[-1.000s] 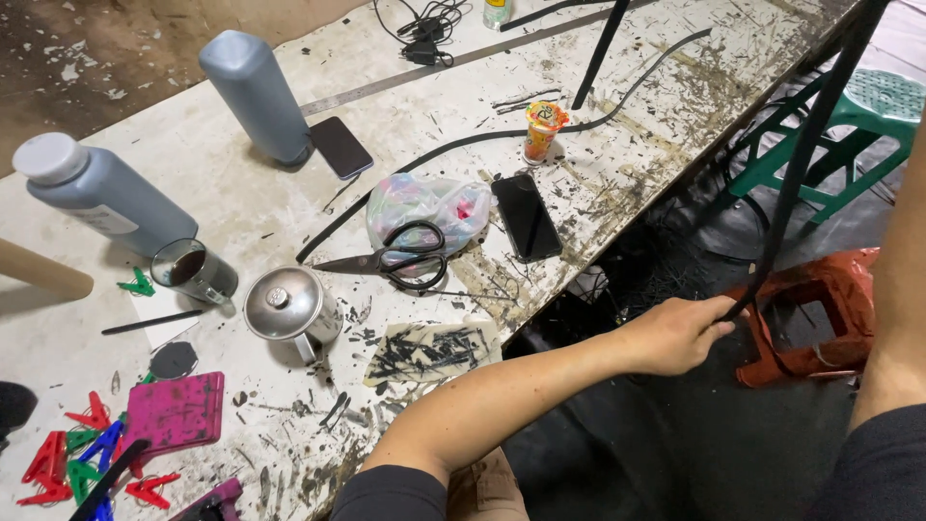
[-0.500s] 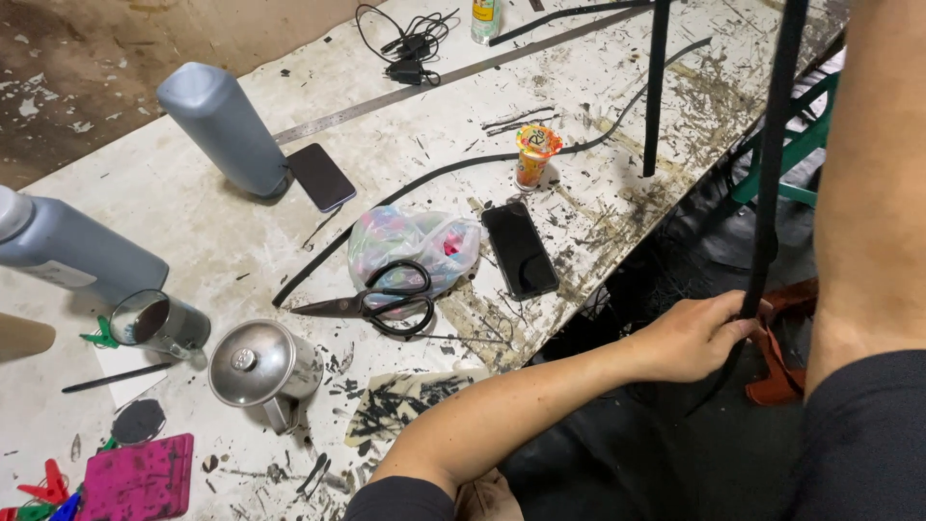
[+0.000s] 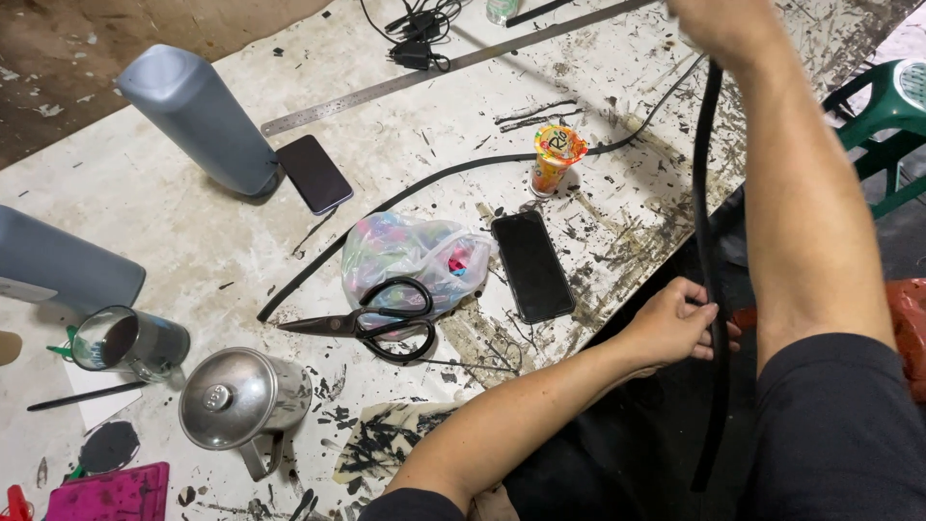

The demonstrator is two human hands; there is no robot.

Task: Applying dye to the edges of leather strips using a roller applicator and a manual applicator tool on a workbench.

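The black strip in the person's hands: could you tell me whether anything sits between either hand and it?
Nothing visible does. The left hand already pinches the black strip beside the table edge, and the right hand holds its upper end at the top of the picture. The strip hangs upright, off the table, apart from the phone and scissors.

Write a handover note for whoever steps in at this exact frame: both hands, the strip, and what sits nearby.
Left hand: fingers closed around the black rubber strip, low, just off the table edge.
Right hand: raised at the frame's top, gripping the strip's upper part; grip partly cropped.
The strip hangs upright between the hands, its lower end free below the left hand.
On the table: black scissors on a plastic bag, dark phone, metal ruler.
No cut or mark visible on the strip.
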